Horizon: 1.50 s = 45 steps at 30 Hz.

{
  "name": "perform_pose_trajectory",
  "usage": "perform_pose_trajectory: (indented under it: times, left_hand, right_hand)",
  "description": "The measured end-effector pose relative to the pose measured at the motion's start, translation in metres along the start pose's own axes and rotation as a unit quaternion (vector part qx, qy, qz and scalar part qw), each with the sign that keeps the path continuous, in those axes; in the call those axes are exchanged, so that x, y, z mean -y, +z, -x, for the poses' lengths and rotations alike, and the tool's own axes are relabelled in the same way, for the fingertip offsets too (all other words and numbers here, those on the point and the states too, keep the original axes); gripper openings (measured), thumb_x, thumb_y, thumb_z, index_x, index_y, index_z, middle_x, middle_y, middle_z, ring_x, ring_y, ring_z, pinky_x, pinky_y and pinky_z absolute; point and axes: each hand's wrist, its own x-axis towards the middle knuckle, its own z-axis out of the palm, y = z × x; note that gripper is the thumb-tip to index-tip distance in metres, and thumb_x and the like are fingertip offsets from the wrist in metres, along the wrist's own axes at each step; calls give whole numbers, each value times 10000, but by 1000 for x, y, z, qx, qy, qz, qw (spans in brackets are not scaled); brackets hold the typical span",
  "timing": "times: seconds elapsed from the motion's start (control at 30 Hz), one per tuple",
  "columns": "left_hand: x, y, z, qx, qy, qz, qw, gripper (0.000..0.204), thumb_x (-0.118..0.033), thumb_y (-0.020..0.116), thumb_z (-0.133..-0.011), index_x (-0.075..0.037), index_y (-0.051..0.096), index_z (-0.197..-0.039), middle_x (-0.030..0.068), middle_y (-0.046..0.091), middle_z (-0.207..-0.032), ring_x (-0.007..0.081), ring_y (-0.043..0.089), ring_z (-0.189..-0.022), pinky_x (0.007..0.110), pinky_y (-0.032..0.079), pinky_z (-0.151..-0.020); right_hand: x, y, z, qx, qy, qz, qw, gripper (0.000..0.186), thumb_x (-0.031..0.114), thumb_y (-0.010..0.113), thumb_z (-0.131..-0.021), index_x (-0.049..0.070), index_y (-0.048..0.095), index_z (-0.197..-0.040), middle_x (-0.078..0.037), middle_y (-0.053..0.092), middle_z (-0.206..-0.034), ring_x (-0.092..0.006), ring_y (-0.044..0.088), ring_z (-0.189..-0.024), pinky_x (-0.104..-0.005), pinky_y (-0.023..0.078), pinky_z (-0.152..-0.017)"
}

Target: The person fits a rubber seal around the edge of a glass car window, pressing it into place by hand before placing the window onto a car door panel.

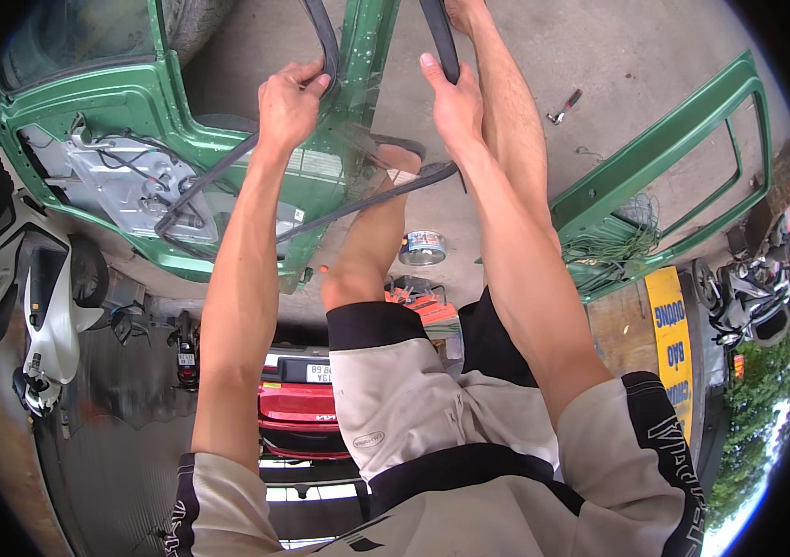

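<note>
A long black rubber seal strip runs between my two hands and hangs in a loop below them. My left hand pinches it at the upper middle, close to the edge of a green car door. My right hand is closed round another stretch, with the thumb lying along it. Part of the loop hangs in front of the door's inner side, where a bare metal panel with cables shows. The strip's upper ends run out of the picture.
A second green door frame with a tangle of green wire lies to the right. A small hand tool and a round tin are on the concrete floor. A red car and a white motor scooter stand around me.
</note>
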Motion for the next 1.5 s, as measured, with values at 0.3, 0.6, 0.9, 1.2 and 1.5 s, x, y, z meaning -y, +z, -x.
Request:
perform_pose_trajectory:
  times: [0.3, 0.6, 0.9, 1.2, 1.5]
  left_hand:
    - [-28, -41, -31, 213, 38, -156, 964, 293, -121, 798, -809, 36, 746, -1051, 218, 760, -943, 360, 745, -877, 408, 572, -834]
    - [-26, -36, -30, 200, 75, -216, 953, 326, -108, 782, -821, 51, 724, -1100, 228, 759, -1014, 358, 748, -950, 413, 580, -870]
    - [-27, -32, -26, 174, 71, -176, 966, 342, -86, 780, -823, 67, 712, -1121, 230, 762, -1028, 335, 757, -957, 398, 585, -887]
    - [-9, -40, -67, 283, -62, -73, 954, 315, -69, 807, -834, 65, 725, -1108, 137, 770, -919, 170, 721, -842, 336, 581, -798]
    - [-20, -36, -45, 244, -13, -129, 961, 440, -87, 805, -807, 46, 693, -1211, 175, 762, -1092, 230, 744, -944, 365, 594, -882]
  right_hand:
    - [3, 0, 2, 16, 18, -5, 1000, 609, 615, 708, -893, 23, 661, -1024, -147, 699, -896, -324, 678, -896, -440, 493, -833]
    - [9, -2, 3, 29, 32, 17, 999, 596, 623, 701, -889, 34, 622, -943, -147, 694, -903, -332, 680, -909, -461, 485, -831]
    - [12, -4, 3, 22, 38, 20, 999, 589, 617, 696, -895, 34, 630, -956, -157, 698, -905, -346, 679, -899, -468, 488, -819]
    - [12, -2, 2, 33, 44, 12, 998, 613, 631, 690, -893, 27, 645, -985, -150, 700, -878, -339, 683, -889, -463, 490, -817]
    - [4, -1, -3, 28, 48, 14, 998, 610, 634, 683, -898, 32, 643, -993, -142, 700, -868, -344, 683, -887, -473, 488, -832]
